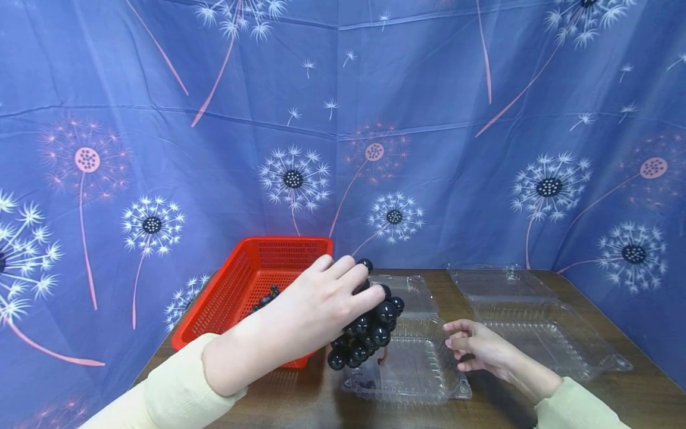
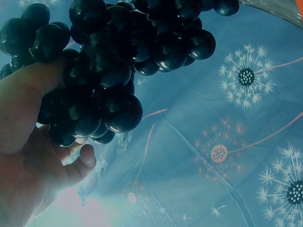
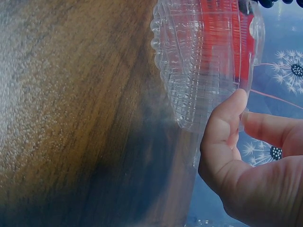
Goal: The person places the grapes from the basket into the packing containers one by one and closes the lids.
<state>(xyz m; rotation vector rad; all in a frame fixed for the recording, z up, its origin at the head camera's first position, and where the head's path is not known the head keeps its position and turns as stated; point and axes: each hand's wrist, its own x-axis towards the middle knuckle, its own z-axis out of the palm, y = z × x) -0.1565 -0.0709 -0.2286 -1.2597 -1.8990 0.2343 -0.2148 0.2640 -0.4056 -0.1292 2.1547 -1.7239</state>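
My left hand (image 1: pixel 327 295) grips a bunch of black grapes (image 1: pixel 372 330) from above, over the left part of a clear plastic clamshell container (image 1: pixel 423 357). Seen from the left wrist, the shiny round grapes (image 2: pixel 113 71) hang in a thick cluster against the thumb. My right hand (image 1: pixel 482 348) pinches the container's right rim between thumb and fingers. In the right wrist view the container's ribbed wall (image 3: pixel 203 71) rises just beyond the fingertips (image 3: pixel 240 98). Its hinged lid (image 1: pixel 409 292) lies folded back, partly hidden behind the grapes.
A red perforated basket (image 1: pixel 206 316) stands at the left with more dark grapes (image 1: pixel 266 298) inside, partly covered by my left forearm. Another opened clear container (image 1: pixel 541 339) sits at the right on the wooden table (image 1: pixel 498 405). A blue dandelion-print cloth (image 1: pixel 455 196) hangs behind.
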